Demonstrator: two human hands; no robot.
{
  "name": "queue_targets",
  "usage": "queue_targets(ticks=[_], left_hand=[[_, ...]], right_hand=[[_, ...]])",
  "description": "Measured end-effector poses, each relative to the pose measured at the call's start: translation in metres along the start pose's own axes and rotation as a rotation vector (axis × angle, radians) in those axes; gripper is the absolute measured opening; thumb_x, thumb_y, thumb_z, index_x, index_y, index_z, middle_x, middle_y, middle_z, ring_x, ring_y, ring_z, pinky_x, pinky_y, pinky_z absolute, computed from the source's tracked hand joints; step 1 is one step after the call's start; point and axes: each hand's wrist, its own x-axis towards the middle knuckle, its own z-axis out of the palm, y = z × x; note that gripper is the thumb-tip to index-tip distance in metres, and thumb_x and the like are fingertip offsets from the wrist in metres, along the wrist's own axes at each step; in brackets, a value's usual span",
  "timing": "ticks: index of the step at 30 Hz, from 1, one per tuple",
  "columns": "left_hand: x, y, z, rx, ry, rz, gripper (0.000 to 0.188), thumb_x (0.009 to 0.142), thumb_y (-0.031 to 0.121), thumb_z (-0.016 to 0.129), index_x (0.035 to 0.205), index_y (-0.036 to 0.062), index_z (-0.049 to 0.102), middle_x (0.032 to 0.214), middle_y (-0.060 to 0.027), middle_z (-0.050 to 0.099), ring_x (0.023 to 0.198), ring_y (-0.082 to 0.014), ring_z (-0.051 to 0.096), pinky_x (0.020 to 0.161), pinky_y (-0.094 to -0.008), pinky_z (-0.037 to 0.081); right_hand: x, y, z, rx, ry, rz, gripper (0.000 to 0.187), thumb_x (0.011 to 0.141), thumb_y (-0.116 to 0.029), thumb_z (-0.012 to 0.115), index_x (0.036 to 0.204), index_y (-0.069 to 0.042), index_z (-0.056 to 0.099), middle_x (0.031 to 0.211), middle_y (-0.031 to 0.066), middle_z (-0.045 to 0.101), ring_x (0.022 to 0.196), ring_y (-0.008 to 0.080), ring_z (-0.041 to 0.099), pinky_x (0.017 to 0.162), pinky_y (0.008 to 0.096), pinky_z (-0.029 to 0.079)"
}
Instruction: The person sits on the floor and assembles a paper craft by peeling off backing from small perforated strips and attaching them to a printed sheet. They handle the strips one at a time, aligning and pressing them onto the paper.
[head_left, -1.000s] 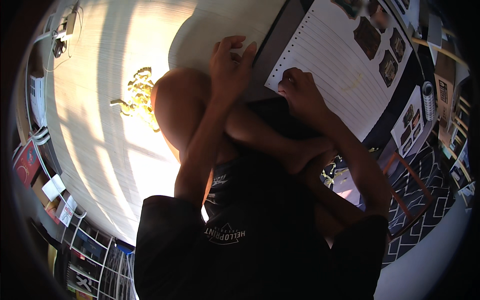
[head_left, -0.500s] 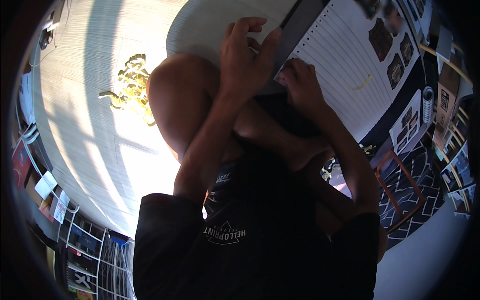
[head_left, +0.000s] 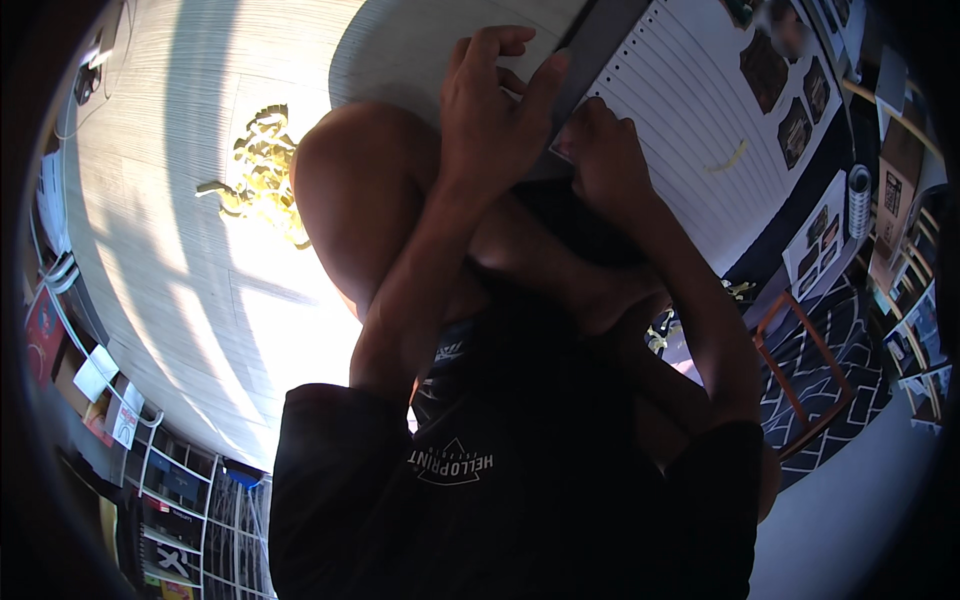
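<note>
My left hand [head_left: 497, 115] is raised beside the dark edge of a board [head_left: 590, 75], its thumb and curled fingers apart with nothing between them. On the board lies a white ruled sheet [head_left: 690, 120] with a row of black dots along its near side. At that sheet's lower left corner my right hand [head_left: 610, 155] is closed, fingers bent down. A small pinkish piece [head_left: 562, 149] shows beside its fingertips; what they grip is mostly hidden. A thin yellow strip [head_left: 728, 157] lies on the sheet, with dark badge-shaped pictures [head_left: 764, 72] further right.
Yellow curled scraps [head_left: 262, 175] lie on the sunlit floor left of my bent knee. A smaller printed sheet [head_left: 815, 240], a spiral-bound roll [head_left: 859, 200] and a cardboard box [head_left: 893, 200] are at the right. A wooden frame [head_left: 805, 370] rests on patterned cloth. Wire shelving [head_left: 180, 500] stands lower left.
My right hand has shifted slightly up and its fingers look more tightly bent, covering more of the pinkish piece. My left hand is nearly unmoved.
</note>
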Motion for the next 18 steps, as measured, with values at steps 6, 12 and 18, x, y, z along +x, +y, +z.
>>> queue_targets(ticks=[6,12,18], left_hand=[[0.001,-0.001,0.005,0.007,-0.009,0.015,0.041,0.087,0.025,0.080,0.116,0.0009,0.063,0.106,-0.0183,0.063,0.085,-0.0244,0.066,0.068,-0.0328,0.056],[0.006,-0.007,0.005,0.019,-0.001,-0.033,0.046,0.091,0.032,0.079,0.120,-0.0005,0.065,0.109,-0.0130,0.067,0.085,-0.0165,0.064,0.072,-0.0305,0.053],[0.003,-0.005,0.007,0.031,-0.036,-0.121,0.047,0.091,0.032,0.078,0.121,-0.0019,0.065,0.108,-0.0123,0.067,0.085,-0.0161,0.065,0.070,-0.0297,0.052]], right_hand=[[0.021,-0.003,-0.017,0.138,-0.068,0.235,0.042,0.075,-0.019,0.085,0.103,-0.004,0.058,0.096,0.0135,0.063,0.087,0.0334,0.067,0.075,0.0480,0.047],[0.009,0.051,-0.015,0.681,-0.144,0.175,0.045,0.074,-0.025,0.087,0.100,-0.004,0.058,0.096,0.0130,0.066,0.087,0.0320,0.067,0.077,0.0427,0.052],[0.018,0.012,-0.016,0.282,-0.091,0.290,0.051,0.076,-0.034,0.087,0.104,-0.002,0.060,0.097,0.0145,0.065,0.094,0.0318,0.068,0.080,0.0440,0.051]])
